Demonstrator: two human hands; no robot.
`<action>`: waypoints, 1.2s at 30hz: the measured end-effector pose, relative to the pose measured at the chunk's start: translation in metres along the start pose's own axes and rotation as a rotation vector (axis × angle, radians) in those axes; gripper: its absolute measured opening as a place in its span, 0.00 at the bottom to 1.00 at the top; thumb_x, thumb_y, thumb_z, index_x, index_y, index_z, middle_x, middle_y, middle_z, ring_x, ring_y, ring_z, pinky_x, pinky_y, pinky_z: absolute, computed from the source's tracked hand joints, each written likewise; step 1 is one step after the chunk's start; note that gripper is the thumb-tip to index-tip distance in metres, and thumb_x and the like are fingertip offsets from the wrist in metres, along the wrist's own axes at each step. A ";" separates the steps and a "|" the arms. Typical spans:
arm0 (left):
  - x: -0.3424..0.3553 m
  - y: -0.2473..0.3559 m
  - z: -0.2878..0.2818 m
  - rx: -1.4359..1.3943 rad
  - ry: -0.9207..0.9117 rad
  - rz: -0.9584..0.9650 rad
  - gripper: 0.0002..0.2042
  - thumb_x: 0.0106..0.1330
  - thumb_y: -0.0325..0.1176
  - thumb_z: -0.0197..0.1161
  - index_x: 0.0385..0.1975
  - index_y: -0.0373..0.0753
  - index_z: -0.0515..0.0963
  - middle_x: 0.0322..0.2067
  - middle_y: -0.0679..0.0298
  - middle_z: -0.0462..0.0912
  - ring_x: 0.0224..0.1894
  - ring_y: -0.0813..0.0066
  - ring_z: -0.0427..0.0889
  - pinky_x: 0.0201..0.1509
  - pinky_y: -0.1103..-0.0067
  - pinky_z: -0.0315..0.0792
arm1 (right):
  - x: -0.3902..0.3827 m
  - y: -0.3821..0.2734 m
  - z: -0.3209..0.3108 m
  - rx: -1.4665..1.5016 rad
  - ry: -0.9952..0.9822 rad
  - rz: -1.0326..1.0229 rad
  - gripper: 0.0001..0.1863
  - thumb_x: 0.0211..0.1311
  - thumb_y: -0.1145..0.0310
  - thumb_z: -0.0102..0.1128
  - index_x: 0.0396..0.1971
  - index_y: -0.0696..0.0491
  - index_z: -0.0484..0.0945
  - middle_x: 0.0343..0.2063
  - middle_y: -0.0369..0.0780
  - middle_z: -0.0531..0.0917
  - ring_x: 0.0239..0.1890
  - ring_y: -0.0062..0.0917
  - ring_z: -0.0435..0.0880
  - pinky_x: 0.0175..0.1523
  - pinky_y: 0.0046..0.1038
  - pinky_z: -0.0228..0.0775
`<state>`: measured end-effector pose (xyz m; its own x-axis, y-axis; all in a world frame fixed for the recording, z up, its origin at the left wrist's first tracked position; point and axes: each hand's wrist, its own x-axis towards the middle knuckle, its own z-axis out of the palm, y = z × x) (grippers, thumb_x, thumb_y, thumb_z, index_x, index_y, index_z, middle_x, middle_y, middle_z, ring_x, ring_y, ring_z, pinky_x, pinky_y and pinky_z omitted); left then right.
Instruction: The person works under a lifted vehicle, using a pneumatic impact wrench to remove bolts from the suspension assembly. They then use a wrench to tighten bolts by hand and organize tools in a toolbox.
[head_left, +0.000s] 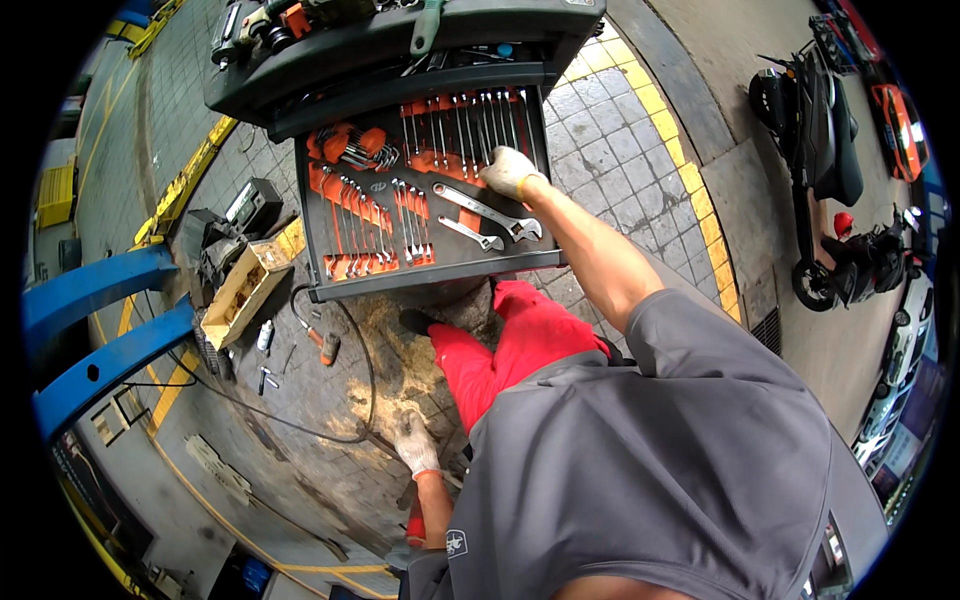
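Your right hand point(510, 172), gloved, reaches into the open tool drawer point(318, 255) and rests among the row of wrenches point(465, 125) along its back edge, fingers curled over their lower ends; whether it has closed on one you cannot tell from this view. Your left hand point(416, 446), also gloved, hangs low by your side near the floor, fingers loosely bent, and whether it holds anything cannot be told.

To pick well, pinch a single wrench by its shank and lift it straight up out of its orange holder, since its neighbours sit close on both sides and a sideways pull would drag them loose. Mind the two adjustable spanners point(487, 215) lying just in front of your wrist; keep your forearm raised above them.

Red trousers point(510, 345) show your knee close against the drawer front, so lean rather than step. On the floor to your left lie a hammer with an orange grip point(322, 342), a thin cable point(365, 385), small loose parts and an open wooden box point(240, 292). Blue lift arms point(95, 330) stretch further left, and scooters point(820, 130) are parked well apart on your right.
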<state>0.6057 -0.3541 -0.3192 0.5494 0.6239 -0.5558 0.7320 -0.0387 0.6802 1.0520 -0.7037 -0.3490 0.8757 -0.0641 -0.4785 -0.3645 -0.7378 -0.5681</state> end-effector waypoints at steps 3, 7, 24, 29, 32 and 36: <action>-0.017 0.017 0.003 0.020 0.011 0.023 0.05 0.70 0.31 0.61 0.34 0.38 0.75 0.30 0.70 0.73 0.33 0.79 0.70 0.39 0.78 0.66 | -0.011 0.002 -0.015 0.462 -0.234 0.110 0.11 0.56 0.70 0.61 0.36 0.60 0.81 0.22 0.43 0.84 0.22 0.27 0.83 0.26 0.30 0.71; -0.018 0.014 0.001 0.163 0.003 0.089 0.06 0.70 0.31 0.61 0.34 0.36 0.76 0.32 0.68 0.75 0.37 0.76 0.71 0.45 0.77 0.68 | -0.013 0.012 -0.015 0.643 -0.298 0.116 0.09 0.60 0.72 0.61 0.38 0.60 0.79 0.22 0.40 0.83 0.21 0.25 0.83 0.25 0.26 0.71; -0.014 0.030 0.007 -0.069 -0.110 -0.124 0.09 0.71 0.32 0.62 0.44 0.33 0.79 0.38 0.66 0.80 0.41 0.76 0.77 0.46 0.78 0.72 | -0.008 0.010 -0.034 0.608 -0.346 0.197 0.12 0.61 0.68 0.62 0.42 0.59 0.78 0.27 0.42 0.85 0.24 0.28 0.86 0.27 0.30 0.78; -0.009 0.033 0.005 0.184 -0.195 0.173 0.09 0.71 0.34 0.62 0.43 0.35 0.79 0.35 0.66 0.80 0.38 0.75 0.77 0.46 0.78 0.72 | 0.014 0.006 -0.034 0.567 -0.456 0.183 0.11 0.68 0.60 0.60 0.35 0.53 0.80 0.18 0.37 0.79 0.16 0.24 0.80 0.17 0.29 0.71; -0.015 0.045 0.007 0.091 -0.152 -0.086 0.09 0.70 0.35 0.62 0.43 0.36 0.80 0.34 0.67 0.80 0.36 0.76 0.77 0.42 0.78 0.71 | 0.017 0.002 -0.032 0.649 -0.481 0.191 0.13 0.72 0.59 0.58 0.34 0.54 0.80 0.18 0.32 0.76 0.14 0.17 0.73 0.19 0.22 0.67; -0.015 0.035 -0.005 -0.030 -0.090 -0.315 0.10 0.69 0.36 0.65 0.45 0.39 0.81 0.32 0.71 0.80 0.28 0.82 0.75 0.30 0.82 0.68 | -0.012 0.010 -0.035 1.198 -0.471 0.216 0.11 0.74 0.68 0.56 0.48 0.58 0.80 0.21 0.29 0.72 0.21 0.14 0.72 0.24 0.18 0.64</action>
<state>0.6213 -0.3609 -0.2847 0.3323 0.5297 -0.7804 0.8601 0.1694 0.4813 1.0495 -0.7336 -0.3255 0.6591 0.3154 -0.6827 -0.7509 0.3269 -0.5738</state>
